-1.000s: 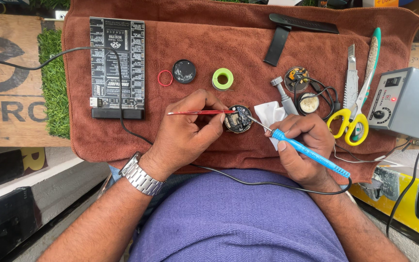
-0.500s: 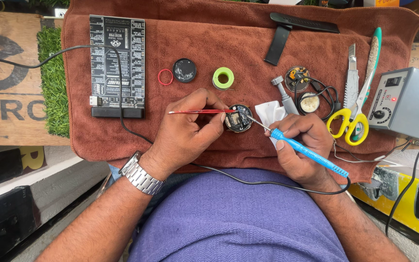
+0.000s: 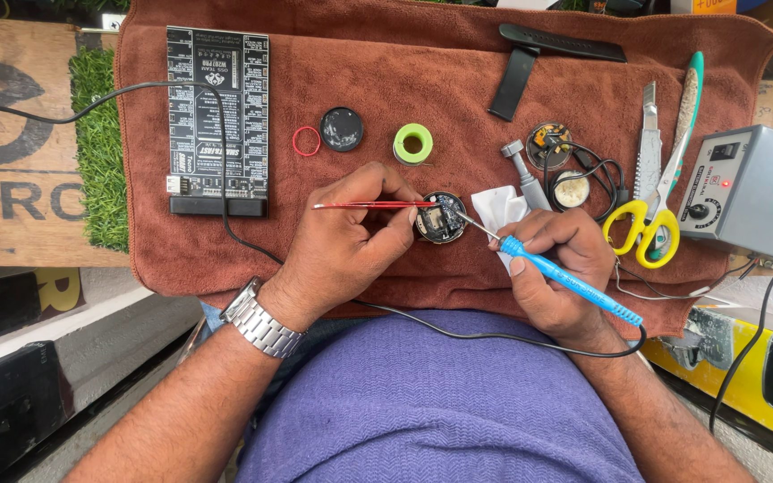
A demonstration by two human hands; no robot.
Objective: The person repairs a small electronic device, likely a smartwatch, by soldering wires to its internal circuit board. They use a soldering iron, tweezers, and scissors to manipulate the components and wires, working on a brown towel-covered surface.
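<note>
Nothing shifted: left hand (image 3: pixel 351 237) grip still pinches red tweezers (image 3: pixel 369 206); right hand (image 3: pixel 556 268) grip still holds soldering iron (image 3: pixel 565 282).

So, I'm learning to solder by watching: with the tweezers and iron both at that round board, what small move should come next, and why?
Probably hold steady and ease the soldering iron tip onto the joint. Its tip already sits at the edge of the round circuit board, while the left hand has the red tweezers at the same spot, and the right hand grips the iron.
</note>
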